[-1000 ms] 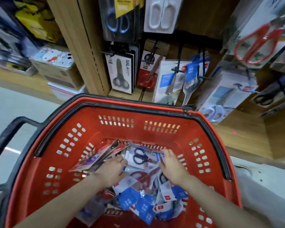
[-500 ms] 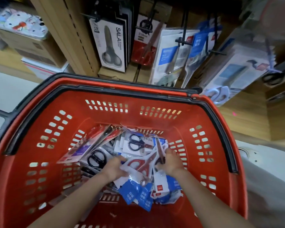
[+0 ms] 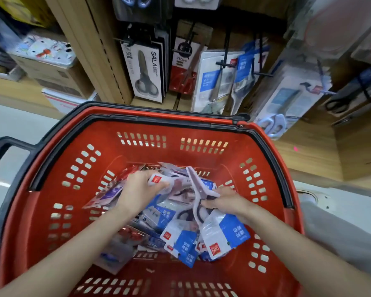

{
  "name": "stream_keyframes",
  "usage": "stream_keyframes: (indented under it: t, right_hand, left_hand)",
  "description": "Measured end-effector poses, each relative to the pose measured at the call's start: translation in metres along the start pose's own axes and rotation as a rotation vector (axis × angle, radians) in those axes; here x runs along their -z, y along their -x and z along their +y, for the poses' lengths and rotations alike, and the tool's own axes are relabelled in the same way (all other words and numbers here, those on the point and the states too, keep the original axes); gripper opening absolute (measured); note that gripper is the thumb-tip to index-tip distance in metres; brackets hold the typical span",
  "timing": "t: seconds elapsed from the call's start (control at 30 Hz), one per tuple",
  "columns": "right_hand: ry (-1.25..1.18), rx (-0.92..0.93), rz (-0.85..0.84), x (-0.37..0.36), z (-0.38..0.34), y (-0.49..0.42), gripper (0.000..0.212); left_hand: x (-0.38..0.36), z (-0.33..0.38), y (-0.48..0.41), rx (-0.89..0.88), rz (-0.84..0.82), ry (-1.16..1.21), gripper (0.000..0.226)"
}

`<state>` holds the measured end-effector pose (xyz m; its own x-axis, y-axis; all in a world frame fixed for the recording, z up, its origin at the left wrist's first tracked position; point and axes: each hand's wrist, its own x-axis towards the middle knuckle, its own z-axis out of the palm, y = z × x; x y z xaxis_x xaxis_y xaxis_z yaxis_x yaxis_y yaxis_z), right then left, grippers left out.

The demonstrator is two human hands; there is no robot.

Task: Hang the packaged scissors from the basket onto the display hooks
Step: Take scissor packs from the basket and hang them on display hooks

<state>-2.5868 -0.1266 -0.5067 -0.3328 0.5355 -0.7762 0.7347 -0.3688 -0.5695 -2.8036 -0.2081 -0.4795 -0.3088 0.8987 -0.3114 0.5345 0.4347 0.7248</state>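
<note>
**A:** What is furthest left?

**B:** A cardboard box (image 3: 58, 78) on the low shelf. Next comes the black handle (image 3: 2, 151) of the red basket (image 3: 174, 133), which sits just below the display.

**A:** And the left hand?

**B:** The left hand (image 3: 137, 190) is down inside the basket, over the heap of packaged scissors (image 3: 180, 239). Its fingers curl down onto a red-tagged scissors pack (image 3: 159, 181). The tagged corner pokes out just past the fingertips, toward the middle.

**A:** The right hand?

**B:** The right hand (image 3: 227, 202) has its fingers closed round an edge-on scissors pack (image 3: 194, 185), gripping it low, near the dark handle loops. From the fingers the pack rises up and left toward the basket's far wall.

**A:** Do the two held packs touch?

**B:** They overlap in this view, so I cannot tell.

**A:** And above the basket?

**B:** From left to right there is a SALA scissors pack (image 3: 146, 71), a red 210 mm pack (image 3: 183, 69), then blue-card packs (image 3: 212, 82). They all hang on black display hooks (image 3: 223, 63). Further right the hanging packs are too blurred to read.
</note>
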Motion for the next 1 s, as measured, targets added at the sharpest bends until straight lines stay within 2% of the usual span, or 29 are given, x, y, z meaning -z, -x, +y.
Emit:
stream_keyframes:
  t: [0.13, 0.27, 0.4, 0.5, 0.6, 0.7, 0.77, 0.87, 1.0]
  right_hand:
    - [-0.179, 0.268, 0.117, -0.003, -0.007, 0.034, 0.014]
    - [-0.287, 0.377, 0.117, -0.008, -0.02, 0.049, 0.032]
    - [-0.322, 0.426, -0.002, -0.015, -0.034, 0.057, 0.032]
    - [-0.368, 0.444, -0.111, -0.02, -0.034, 0.06, 0.027]
    - [-0.347, 0.474, -0.159, -0.025, -0.035, 0.064, 0.036]
    - [-0.293, 0.513, -0.124, -0.03, -0.037, 0.069, 0.026]
    - [-0.346, 0.551, -0.104, -0.034, -0.035, 0.071, 0.023]
    - [-0.459, 0.559, -0.048, -0.035, -0.033, 0.073, 0.028]
    - [-0.507, 0.496, 0.025, -0.027, -0.034, 0.073, 0.03]
  left_hand:
    - [0.022, 0.023, 0.014, -0.059, 0.056, 0.127, 0.024]
    - [0.033, 0.042, 0.025, -0.063, 0.017, 0.204, 0.014]
    - [0.037, 0.059, 0.038, -0.045, -0.105, 0.274, 0.012]
    - [0.045, 0.066, 0.046, 0.001, -0.108, 0.392, 0.009]
    - [0.053, 0.071, 0.053, 0.074, -0.133, 0.445, 0.01]
    - [0.059, 0.074, 0.057, 0.123, -0.141, 0.456, 0.014]
    - [0.063, 0.074, 0.059, 0.155, -0.163, 0.506, 0.021]
    - [0.071, 0.07, 0.06, 0.177, -0.235, 0.553, 0.036]
    - [0.077, 0.059, 0.065, 0.133, -0.348, 0.621, 0.037]
